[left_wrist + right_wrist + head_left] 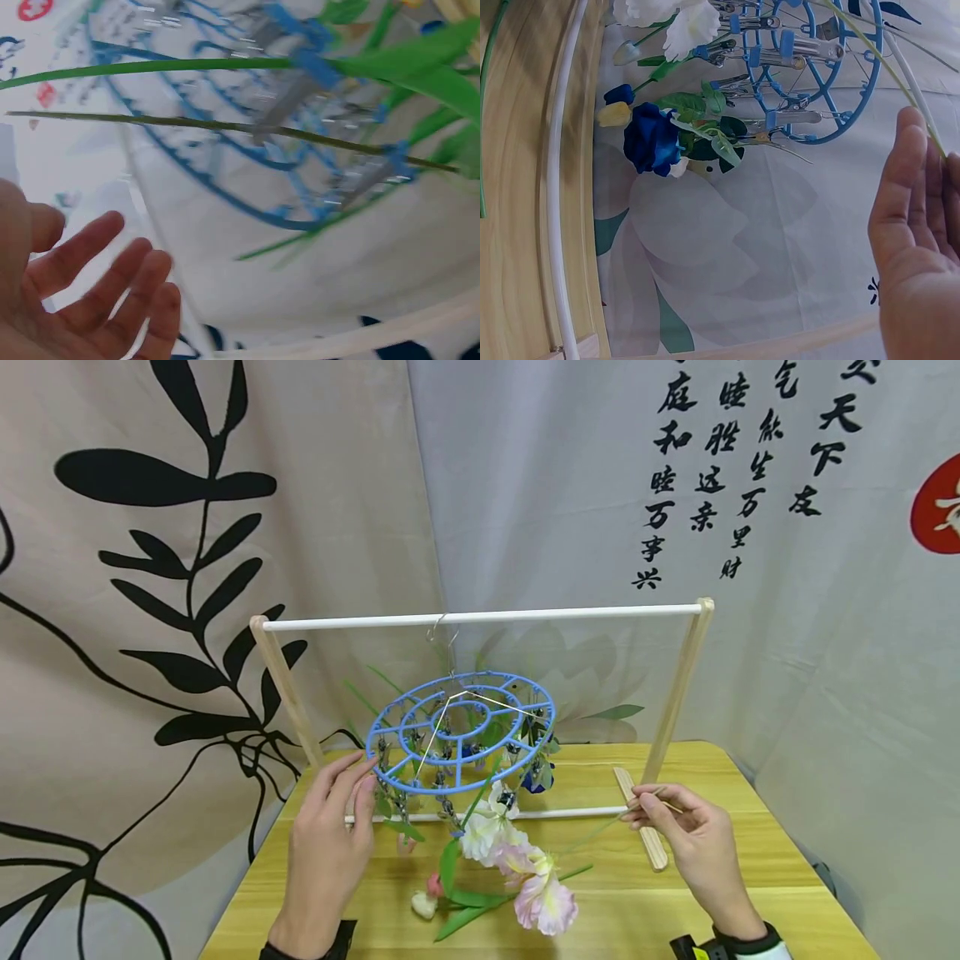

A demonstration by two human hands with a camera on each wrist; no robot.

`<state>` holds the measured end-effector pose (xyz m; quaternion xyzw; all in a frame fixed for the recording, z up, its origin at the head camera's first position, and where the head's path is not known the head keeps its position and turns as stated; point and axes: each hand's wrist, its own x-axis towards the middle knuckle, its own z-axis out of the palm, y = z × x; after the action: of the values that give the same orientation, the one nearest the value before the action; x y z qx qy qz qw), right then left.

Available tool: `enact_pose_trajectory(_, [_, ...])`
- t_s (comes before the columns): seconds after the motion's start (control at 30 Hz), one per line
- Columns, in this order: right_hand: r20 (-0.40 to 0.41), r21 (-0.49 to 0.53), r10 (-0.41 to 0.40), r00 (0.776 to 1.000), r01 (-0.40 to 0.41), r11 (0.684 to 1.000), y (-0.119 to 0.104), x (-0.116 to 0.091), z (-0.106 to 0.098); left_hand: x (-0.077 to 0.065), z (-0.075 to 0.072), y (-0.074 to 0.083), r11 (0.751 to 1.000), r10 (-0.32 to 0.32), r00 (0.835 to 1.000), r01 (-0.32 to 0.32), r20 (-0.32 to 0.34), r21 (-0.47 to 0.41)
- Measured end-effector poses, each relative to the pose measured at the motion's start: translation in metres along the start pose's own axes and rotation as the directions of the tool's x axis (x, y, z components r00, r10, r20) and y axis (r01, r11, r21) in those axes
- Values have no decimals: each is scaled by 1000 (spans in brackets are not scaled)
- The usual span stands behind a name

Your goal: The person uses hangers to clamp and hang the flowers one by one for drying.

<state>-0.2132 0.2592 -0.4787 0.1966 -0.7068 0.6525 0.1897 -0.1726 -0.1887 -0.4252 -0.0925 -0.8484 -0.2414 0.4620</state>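
A blue round clip hanger (450, 763) hangs by a hook from a white rod, tilted, with metal clips around its rings. My left hand (330, 843) is at its left rim, fingertips right by the edge; the left wrist view shows the fingers (142, 281) loosely bent and holding nothing. My right hand (693, 843), right of the hanger, pinches a thin green flower stem (889, 71) between thumb and fingers. That stem slants down toward a pale pink flower (547, 906). White petals (487, 831) hang beneath the hanger, and a blue rose (652, 139) hangs from its clips.
The wooden stand has a left post (288, 693), a right post (678, 693), a white top rod (525, 614) and a lower white rod (570, 812). Its flat foot (652, 847) lies on the wooden table (780, 910). A printed curtain (525, 485) hangs behind.
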Motion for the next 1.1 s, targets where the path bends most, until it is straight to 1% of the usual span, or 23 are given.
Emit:
enact_pose_trajectory(0.03, [-4, -3, 2, 1000, -2, 1000, 0, 0, 0, 0, -3, 4, 1000, 8, 1000, -8, -24, -16])
enact_pose_trajectory(0.07, [-9, -4, 3, 1000, -3, 1000, -1, 0, -1, 0, -5, 9, 999, 33, 998, -35, -52, -38])
enact_pose_trajectory(0.13, [-16, -1, 3, 1000, -3, 1000, -2, 0, -2, 0, -9, 22, 991, 98, 990, -107, -101, -83])
enact_pose_trajectory(0.17, [-18, 2, 4, 1000, -4, 1000, -2, 0, -2, 0, -10, 30, 983, 140, 983, -152, -119, -103])
enact_pose_trajectory(0.2, [-21, 8, 4, 1000, -4, 1000, -3, 0, -2, -1, -12, 39, 977, 170, 980, -181, -109, -110])
enact_pose_trajectory(0.23, [-27, 26, -5, 1000, 6, 1000, -3, 0, -2, -2, -12, 47, 967, 215, 971, -226, -103, -115])
enact_pose_trajectory(0.27, [-33, 45, -17, 999, 18, 999, -3, 0, -2, -3, -10, 55, 959, 251, 964, -260, -85, -111])
enact_pose_trajectory(0.33, [-42, 81, -37, 998, 40, 996, -3, -1, -1, -4, -6, 67, 952, 292, 956, -292, -15, -91])
enact_pose_trajectory(0.4, [-45, 107, -61, 997, 66, 992, -3, -1, 0, -5, 0, 75, 952, 304, 950, -300, 74, -60])
enact_pose_trajectory(0.47, [-45, 126, -73, 996, 78, 989, -3, -2, 2, -5, 7, 77, 951, 308, 942, -307, 130, -29])
enact_pose_trajectory(0.53, [-40, 131, -76, 996, 80, 988, -4, -2, 2, -4, 13, 76, 947, 315, 936, -320, 157, 4])
enact_pose_trajectory(0.63, [-31, 119, -76, 997, 79, 990, -5, -2, 0, -1, 20, 75, 938, 332, 931, -343, 149, 50])
enact_pose_trajectory(0.7, [-25, 105, -77, 997, 79, 991, -5, -2, -2, 1, 22, 73, 931, 344, 929, -356, 137, 80])
enact_pose_trajectory(0.8, [-30, 77, -77, 997, 79, 994, -6, -1, -7, 4, 22, 72, 925, 356, 926, -368, 127, 97])
enact_pose_trajectory(0.97, [-58, 63, -74, 996, 78, 995, -6, 1, -13, 7, 19, 70, 928, 346, 929, -360, 133, 100])
enact_pose_trajectory(1.1, [-75, 100, -68, 995, 75, 992, -6, 2, -15, 8, 16, 67, 934, 329, 935, -343, 135, 101])
